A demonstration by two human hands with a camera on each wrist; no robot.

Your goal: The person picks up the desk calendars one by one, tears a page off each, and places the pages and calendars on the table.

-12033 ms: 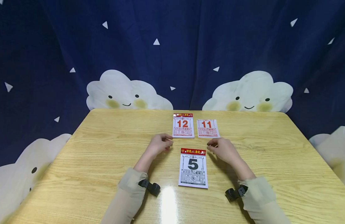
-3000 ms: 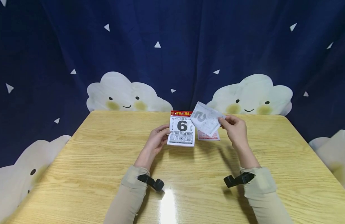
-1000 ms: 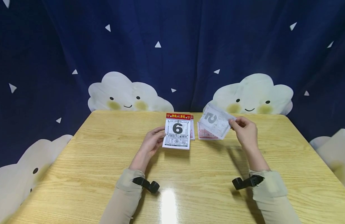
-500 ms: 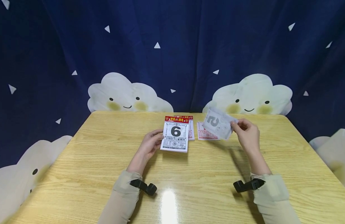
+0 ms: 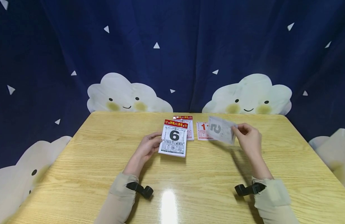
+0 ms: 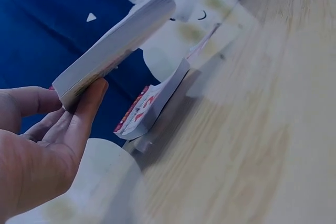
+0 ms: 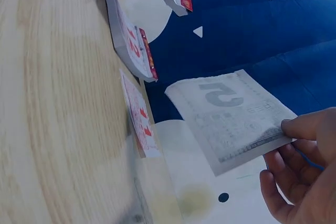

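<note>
My left hand (image 5: 147,146) grips the left edge of a tear-off calendar (image 5: 173,138) that shows a black 6 under a red header. In the left wrist view the calendar (image 6: 113,45) is off the table, thumb on one side and fingers beneath. My right hand (image 5: 249,138) pinches a torn calendar page (image 5: 220,130) by its edge, its back turned up with a reversed 5 showing through. The right wrist view has the page (image 7: 231,119) held in the air between thumb and fingers. Behind it a loose page with a red 11 (image 5: 203,130) is partly covered.
A second tear-off calendar (image 5: 190,130) with a red 12 (image 7: 133,45) lies near the table's back edge, partly hidden by the held one in the head view. The wooden table (image 5: 105,155) meets a dark blue curtain (image 5: 186,56) with clouds.
Since 12 seconds ago the calendar was lifted and its 5 page torn off, baring the 6. Over the last second both hands came lower and nearer, the page drifting right off the 11.
</note>
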